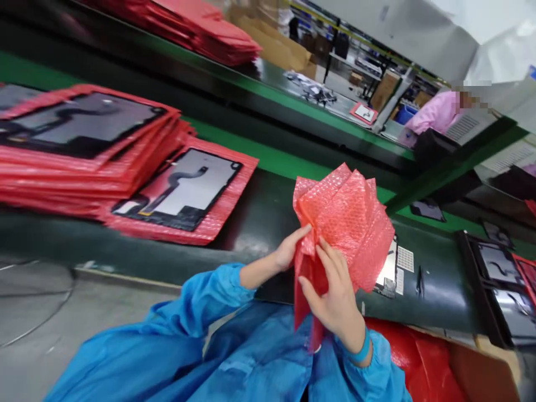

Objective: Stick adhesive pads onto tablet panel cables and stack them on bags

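Observation:
Several red bubble-wrap bags (345, 218) are fanned out upright in front of my body, above the near edge of the bench. My left hand (288, 248) pinches them at their left edge, thumb and fingers closed on the plastic. My right hand (335, 285) grips their lower part, its fingers pressed on the front and its thumb on a bag that hangs down. Partly hidden behind the bags, a flat screen panel (389, 265) lies on the bench beside a white sticker sheet (405, 259) and black tweezers (420, 282).
Stacked red bags with panels (84, 173) stand on the left; another panel (184, 187) lies on a red bag beside them. A black tray (473, 279) of panels is at right. More red bags (188, 28) lie on the shelf. A person in pink (435, 111) is beyond.

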A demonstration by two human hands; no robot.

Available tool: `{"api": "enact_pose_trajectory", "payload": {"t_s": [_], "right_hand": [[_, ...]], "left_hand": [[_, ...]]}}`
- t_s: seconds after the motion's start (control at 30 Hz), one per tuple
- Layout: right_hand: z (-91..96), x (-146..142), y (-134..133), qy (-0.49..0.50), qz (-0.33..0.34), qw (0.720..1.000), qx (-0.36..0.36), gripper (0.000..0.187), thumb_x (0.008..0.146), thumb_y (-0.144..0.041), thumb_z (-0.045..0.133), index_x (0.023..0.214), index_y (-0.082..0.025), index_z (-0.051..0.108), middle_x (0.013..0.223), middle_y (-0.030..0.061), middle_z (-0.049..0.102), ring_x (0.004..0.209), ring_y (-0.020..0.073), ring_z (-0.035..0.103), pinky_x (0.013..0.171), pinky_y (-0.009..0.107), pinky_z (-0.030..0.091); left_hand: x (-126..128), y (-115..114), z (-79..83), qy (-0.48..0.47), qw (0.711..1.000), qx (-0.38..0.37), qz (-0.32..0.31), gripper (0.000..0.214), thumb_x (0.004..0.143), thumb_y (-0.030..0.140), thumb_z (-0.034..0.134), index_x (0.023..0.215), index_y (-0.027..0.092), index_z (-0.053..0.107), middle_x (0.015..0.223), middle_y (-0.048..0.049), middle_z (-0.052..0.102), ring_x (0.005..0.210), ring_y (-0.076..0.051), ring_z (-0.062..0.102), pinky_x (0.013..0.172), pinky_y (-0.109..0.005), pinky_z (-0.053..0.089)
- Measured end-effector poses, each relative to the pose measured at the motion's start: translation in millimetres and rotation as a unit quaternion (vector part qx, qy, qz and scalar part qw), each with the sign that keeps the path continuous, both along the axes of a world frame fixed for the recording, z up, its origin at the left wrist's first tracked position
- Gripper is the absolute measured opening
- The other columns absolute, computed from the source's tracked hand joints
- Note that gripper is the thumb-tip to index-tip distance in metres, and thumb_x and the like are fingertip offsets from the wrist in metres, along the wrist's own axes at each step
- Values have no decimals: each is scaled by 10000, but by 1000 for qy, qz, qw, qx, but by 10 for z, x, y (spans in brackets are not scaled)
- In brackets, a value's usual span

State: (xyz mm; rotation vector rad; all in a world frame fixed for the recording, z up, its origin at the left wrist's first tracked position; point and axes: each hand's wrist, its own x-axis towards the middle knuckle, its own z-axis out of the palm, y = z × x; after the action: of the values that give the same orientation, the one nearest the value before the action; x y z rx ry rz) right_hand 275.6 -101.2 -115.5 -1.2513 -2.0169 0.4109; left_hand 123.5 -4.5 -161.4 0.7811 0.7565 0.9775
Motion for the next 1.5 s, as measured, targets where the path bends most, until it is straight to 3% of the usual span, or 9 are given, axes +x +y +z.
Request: {"api": "enact_pose_trajectory", "payload": {"t_s": [0.17,0.27,0.5,0.73,0.93,1.13,1.3,1.4,1.5], "right_hand": [[-201,-9,297,53,61,996,-45,539,1020,-309,688,1550,-286,591,1528,114,669,1420,292,644,1192,534,558],[-199,209,506,52,-12,998,12,433,997,-353,733,1420,-275,680,1435,114,714,1366,296,665,1188,581,534],[-408,783,1318,-62,-194,970,-133,973,872,-757,718,1563,-97,534,1670,289,448,1580,454,400,1284,667,318],[-581,1062,1910,51,-201,944,-256,781,597,-618,940,1198,-155,751,1045,131,801,1020,355,741,916,450,568],[-574,1034,1955,99,-204,944,-241,507,741,-657,822,872,-180,715,802,27,699,747,206,596,739,350,477],[-628,772,2010,201,-189,922,-271,579,744,-704,816,966,-190,666,873,36,728,782,205,649,787,366,534],[-492,697,1988,318,-113,885,-319,679,684,-545,889,1231,-205,676,1161,110,810,938,252,762,924,440,601],[-401,767,1829,371,-105,862,-330,530,668,-437,890,1128,-219,742,1121,91,823,916,245,760,933,434,602],[-232,872,1490,368,-136,885,-250,398,658,-424,839,1003,-241,757,1063,73,815,966,273,762,936,455,607]], "left_hand": [[-635,541,-234,88,995,-21,37,588,793,697,751,963,135,764,885,-143,814,941,-349,786,895,-480,627],[-824,635,-281,134,988,2,74,650,815,743,723,1058,141,752,987,-133,821,971,-307,774,932,-438,601],[-1001,738,-241,296,947,91,80,402,745,439,779,999,127,787,988,-103,798,897,-268,721,840,-371,553],[-1075,769,-77,393,898,181,80,326,837,416,668,1005,175,810,1027,-99,793,1009,-307,716,988,-432,539],[-1012,704,46,421,879,211,73,313,900,299,612,1155,190,758,929,-1,769,915,-235,716,1335,-626,176],[-847,723,105,129,979,89,129,395,912,517,672,1093,175,748,1127,-92,790,1112,-290,729,1126,-501,514],[-550,484,50,-47,991,36,123,955,761,975,580,1248,168,735,1344,-157,755,1339,-400,660,1104,-513,551],[-345,133,45,-2,985,97,139,1051,629,811,883,1452,206,636,1530,-139,653,1453,-408,571,1215,-511,483],[-240,-282,199,86,976,128,154,737,871,504,821,1520,242,588,1509,-133,663,1373,-345,647,1235,-510,476]]}}
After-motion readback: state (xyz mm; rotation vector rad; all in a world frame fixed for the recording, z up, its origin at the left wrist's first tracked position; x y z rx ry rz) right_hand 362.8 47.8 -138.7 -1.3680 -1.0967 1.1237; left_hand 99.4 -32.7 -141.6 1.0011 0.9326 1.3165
